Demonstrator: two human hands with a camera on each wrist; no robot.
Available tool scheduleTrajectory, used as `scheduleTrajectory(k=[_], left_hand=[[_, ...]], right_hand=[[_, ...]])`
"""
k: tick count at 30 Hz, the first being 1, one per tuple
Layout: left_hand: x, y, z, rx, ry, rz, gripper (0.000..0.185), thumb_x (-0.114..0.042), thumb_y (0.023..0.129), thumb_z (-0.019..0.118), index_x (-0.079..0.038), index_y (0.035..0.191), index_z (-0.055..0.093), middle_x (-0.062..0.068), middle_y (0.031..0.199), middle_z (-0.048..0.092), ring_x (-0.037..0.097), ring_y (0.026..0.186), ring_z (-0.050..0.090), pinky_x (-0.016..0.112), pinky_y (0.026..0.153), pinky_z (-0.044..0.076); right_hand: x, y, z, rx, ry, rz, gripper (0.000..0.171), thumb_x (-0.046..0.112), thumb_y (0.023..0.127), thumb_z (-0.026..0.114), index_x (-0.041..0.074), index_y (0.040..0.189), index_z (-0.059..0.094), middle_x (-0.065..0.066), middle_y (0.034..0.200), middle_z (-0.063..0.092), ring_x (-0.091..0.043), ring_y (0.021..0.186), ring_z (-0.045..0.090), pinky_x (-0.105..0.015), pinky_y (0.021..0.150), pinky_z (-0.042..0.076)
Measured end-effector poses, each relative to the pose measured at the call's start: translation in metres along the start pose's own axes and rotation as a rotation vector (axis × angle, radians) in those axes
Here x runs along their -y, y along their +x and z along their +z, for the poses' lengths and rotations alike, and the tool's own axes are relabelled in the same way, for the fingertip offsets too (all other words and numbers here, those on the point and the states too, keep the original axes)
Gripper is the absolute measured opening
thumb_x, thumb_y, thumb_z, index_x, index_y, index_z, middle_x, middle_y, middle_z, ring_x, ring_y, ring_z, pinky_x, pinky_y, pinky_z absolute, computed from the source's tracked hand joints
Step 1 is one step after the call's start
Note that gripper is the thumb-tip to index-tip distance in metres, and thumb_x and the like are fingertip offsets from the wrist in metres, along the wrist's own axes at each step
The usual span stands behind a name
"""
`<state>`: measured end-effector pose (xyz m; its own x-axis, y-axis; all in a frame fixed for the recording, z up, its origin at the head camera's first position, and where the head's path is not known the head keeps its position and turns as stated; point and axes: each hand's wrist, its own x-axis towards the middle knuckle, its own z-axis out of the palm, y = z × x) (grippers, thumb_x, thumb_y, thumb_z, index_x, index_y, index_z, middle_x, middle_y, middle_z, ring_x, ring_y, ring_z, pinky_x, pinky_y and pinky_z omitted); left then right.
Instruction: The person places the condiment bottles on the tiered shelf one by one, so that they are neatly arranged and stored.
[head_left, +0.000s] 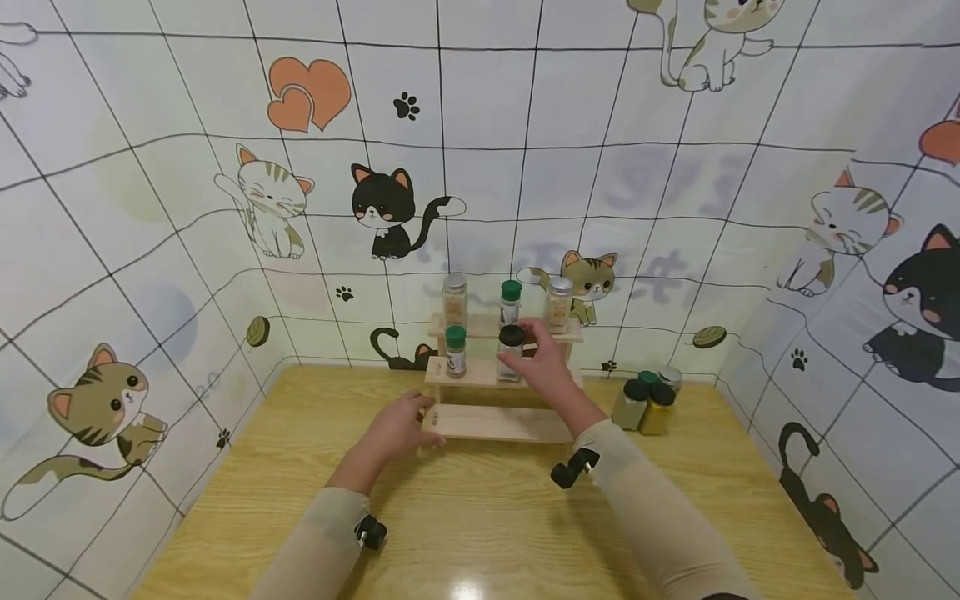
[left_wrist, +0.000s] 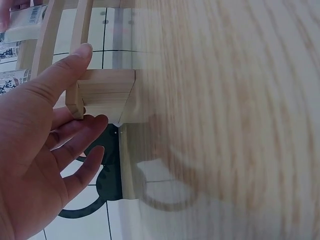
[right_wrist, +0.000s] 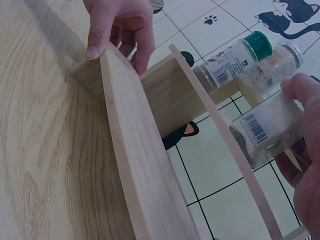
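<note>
A three-tier wooden rack point(head_left: 502, 422) stands on the table against the wall. My left hand point(head_left: 397, 427) grips the left end of its lowest shelf, thumb on one face and fingers around the other side, as the left wrist view shows. Over the middle shelf, my right hand point(head_left: 549, 368) holds a black-capped spice jar point(right_wrist: 265, 127) with pale contents, its base right at the shelf. Left of it on that shelf is a green-capped jar point(head_left: 455, 352). The top shelf bears another green-capped jar point(head_left: 510, 303) between two silver-capped jars, the left point(head_left: 454, 300) and the right point(head_left: 558, 305).
Several more jars stand grouped on the table to the right of the rack, among them a black-capped yellow one point(head_left: 657, 410) and a black-capped pale one point(head_left: 630, 406). Cat-patterned wall covering point(head_left: 480, 183) surrounds the wooden table point(head_left: 480, 517) at the back and sides.
</note>
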<state>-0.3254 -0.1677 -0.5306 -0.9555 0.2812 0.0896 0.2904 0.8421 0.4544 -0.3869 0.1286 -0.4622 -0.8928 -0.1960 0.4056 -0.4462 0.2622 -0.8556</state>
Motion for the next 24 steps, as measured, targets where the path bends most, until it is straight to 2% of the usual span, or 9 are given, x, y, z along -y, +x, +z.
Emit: scheduleTrajectory(k=[7,13,18,24], left_hand=[[0.0,0.001,-0.001,0.001,0.028,0.018,0.081,-0.048,0.072,0.091,-0.009,0.137,0.062,0.008,0.127,0.057,0.015,0.095,0.064,0.037,0.077,0.055],[0.0,0.001,-0.001,0.002,0.016,0.017,0.08,-0.046,0.072,0.091,-0.009,0.137,0.062,0.008,0.127,0.057,0.017,0.095,0.065,0.038,0.077,0.055],[0.0,0.0,-0.001,-0.004,-0.002,0.016,0.079,-0.045,0.072,0.092,-0.009,0.136,0.062,0.007,0.126,0.057,0.017,0.096,0.065,0.039,0.077,0.055],[-0.002,-0.001,-0.002,-0.003,-0.02,0.006,0.079,-0.044,0.072,0.092,-0.009,0.136,0.062,0.004,0.121,0.058,0.018,0.097,0.065,0.039,0.079,0.055]], right_hand=[[0.033,-0.01,-0.003,0.028,-0.003,0.008,0.054,0.011,0.09,0.078,0.004,0.136,0.05,-0.014,0.123,0.058,-0.028,0.111,0.055,-0.052,0.095,0.048],[0.0,0.0,0.0,0.002,-0.008,0.02,0.056,0.021,0.089,0.081,0.014,0.136,0.052,-0.008,0.125,0.057,-0.026,0.113,0.054,-0.048,0.096,0.048],[-0.002,0.0,-0.002,0.008,-0.027,0.036,0.056,0.031,0.088,0.081,0.02,0.135,0.052,-0.002,0.126,0.057,-0.021,0.114,0.054,-0.043,0.097,0.048],[-0.001,-0.005,-0.007,0.005,-0.033,0.017,0.061,0.035,0.086,0.083,0.019,0.137,0.052,-0.003,0.126,0.057,-0.023,0.115,0.055,-0.047,0.099,0.047]])
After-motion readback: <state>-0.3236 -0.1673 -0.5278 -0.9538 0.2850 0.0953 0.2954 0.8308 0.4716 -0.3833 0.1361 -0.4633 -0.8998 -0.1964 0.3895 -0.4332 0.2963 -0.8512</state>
